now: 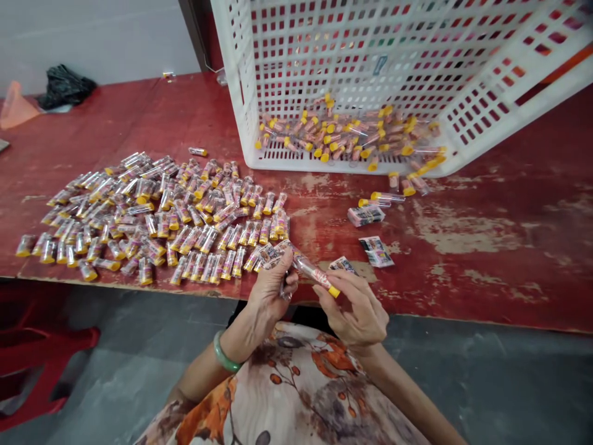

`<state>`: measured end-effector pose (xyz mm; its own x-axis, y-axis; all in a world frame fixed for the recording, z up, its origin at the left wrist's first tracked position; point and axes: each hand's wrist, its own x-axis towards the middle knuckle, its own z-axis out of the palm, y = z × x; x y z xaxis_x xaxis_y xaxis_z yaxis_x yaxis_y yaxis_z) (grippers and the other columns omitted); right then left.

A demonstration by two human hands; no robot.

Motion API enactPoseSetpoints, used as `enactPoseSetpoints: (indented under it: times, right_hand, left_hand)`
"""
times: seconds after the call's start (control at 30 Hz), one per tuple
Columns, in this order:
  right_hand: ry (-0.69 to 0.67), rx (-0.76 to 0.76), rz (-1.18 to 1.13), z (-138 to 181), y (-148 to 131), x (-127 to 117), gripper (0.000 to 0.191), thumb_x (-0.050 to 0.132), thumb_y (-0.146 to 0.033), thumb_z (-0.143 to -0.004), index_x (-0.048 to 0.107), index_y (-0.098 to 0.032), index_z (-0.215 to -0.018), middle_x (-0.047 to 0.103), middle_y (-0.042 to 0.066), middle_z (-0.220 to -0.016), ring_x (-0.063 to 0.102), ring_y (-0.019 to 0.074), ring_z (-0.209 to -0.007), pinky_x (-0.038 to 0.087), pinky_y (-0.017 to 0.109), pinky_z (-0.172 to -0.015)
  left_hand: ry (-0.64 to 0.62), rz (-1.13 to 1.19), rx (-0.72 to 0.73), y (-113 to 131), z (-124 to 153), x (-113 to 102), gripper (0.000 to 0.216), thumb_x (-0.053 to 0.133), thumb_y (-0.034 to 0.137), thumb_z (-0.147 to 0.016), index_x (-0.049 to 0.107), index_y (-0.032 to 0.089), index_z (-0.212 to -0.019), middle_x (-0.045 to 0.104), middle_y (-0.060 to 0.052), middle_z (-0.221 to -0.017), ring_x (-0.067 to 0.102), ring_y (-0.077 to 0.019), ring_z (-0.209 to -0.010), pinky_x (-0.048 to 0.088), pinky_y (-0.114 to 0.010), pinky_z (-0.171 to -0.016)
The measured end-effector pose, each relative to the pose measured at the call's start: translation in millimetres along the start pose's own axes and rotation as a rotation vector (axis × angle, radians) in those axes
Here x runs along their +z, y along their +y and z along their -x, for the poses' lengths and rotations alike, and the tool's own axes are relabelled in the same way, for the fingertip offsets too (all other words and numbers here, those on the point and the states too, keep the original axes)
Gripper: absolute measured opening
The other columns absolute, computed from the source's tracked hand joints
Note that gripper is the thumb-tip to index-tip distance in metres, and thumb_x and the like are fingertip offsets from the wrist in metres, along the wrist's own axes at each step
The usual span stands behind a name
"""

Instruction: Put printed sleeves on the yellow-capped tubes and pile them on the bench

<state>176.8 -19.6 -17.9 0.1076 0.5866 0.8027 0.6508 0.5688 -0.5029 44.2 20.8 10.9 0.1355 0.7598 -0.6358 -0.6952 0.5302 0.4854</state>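
In front of my body, a clear plastic tube with a yellow cap [308, 267] slants between my two hands. My left hand [269, 287] is closed at its upper end, with printed slips [271, 253] showing at the thumb. Fingers of my right hand [356, 309] pinch the tube near its yellow cap. A printed slip [343, 264] shows just behind my right fingers; whether it touches them I cannot tell. To the left lies a large pile of yellow-capped tubes [157, 216] with printed slips inside.
A tilted white plastic crate [245, 142] holds many yellow-capped tubes [333, 136], some spilling over its rim. A stack of printed slips [365, 215] and another packet [376, 251] lie on the red table [463, 272]. A black bag [67, 86] and red stool [41, 352] are at left.
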Motion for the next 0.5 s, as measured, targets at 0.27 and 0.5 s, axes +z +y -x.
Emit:
enactPoseSetpoints:
  times: [0.27, 0.5]
  right_hand:
    - [-0.049, -0.115, 0.123, 22, 8, 6, 0.051, 0.077, -0.017, -0.073, 0.056, -0.023, -0.119, 0.072, 0.005, -0.097, 0.071, 0.0166, -0.081, 0.058, 0.025, -0.069]
    - [-0.21, -0.081, -0.072, 11, 3, 10, 0.046, 0.062, -0.016, -0.085, 0.051, -0.019, -0.13, 0.062, 0.015, -0.115, 0.064, 0.0227, -0.103, 0.058, 0.034, -0.079]
  left_hand:
    - [-0.084, -0.178, 0.149, -8, -1, -6, 0.048, 0.079, 0.054, -0.06, 0.047, 0.017, -0.063, 0.042, 0.007, -0.049, 0.034, -0.0033, -0.041, 0.026, -0.019, -0.04]
    - [-0.075, -0.232, 0.154, -7, 1, -9, 0.046, 0.08, 0.051, -0.06, 0.05, 0.016, -0.061, 0.044, 0.006, -0.05, 0.034, -0.0042, -0.042, 0.026, -0.019, -0.04]
